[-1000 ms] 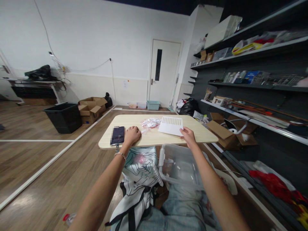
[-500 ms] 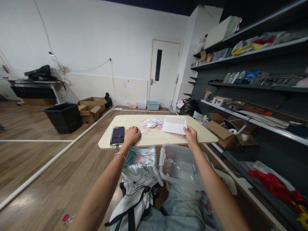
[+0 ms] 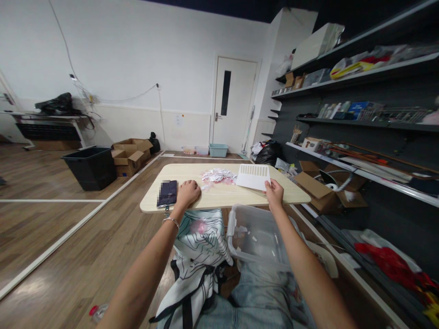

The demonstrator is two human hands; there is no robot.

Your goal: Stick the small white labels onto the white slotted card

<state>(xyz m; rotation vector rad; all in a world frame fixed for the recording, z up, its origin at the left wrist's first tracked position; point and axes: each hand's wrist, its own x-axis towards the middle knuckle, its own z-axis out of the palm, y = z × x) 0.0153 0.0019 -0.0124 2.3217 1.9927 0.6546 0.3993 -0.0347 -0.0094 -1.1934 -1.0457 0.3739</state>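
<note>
My right hand (image 3: 274,192) grips the lower right corner of a white card with a row of slots (image 3: 254,176), thumb on its face. The card is tilted over the right part of a pale wooden table (image 3: 219,196). Just left of it lies a loose pile of small white paper pieces (image 3: 219,175), with some pink among them. My left hand (image 3: 188,191) rests on the table, back up, fingers lying loosely on the surface and holding nothing visible. Beside it on the left is a dark phone (image 3: 168,193), partly pixelated.
Below the table's front edge stands a clear plastic bin (image 3: 257,233) with a few white scraps. A patterned cloth (image 3: 202,242) hangs to its left. Shelves (image 3: 363,123) line the right side, with an open cardboard box (image 3: 318,194) below. A black bin (image 3: 91,169) stands left.
My right hand has moved the slotted card slightly to the right, away from the paper pile. My left hand has stayed in place.
</note>
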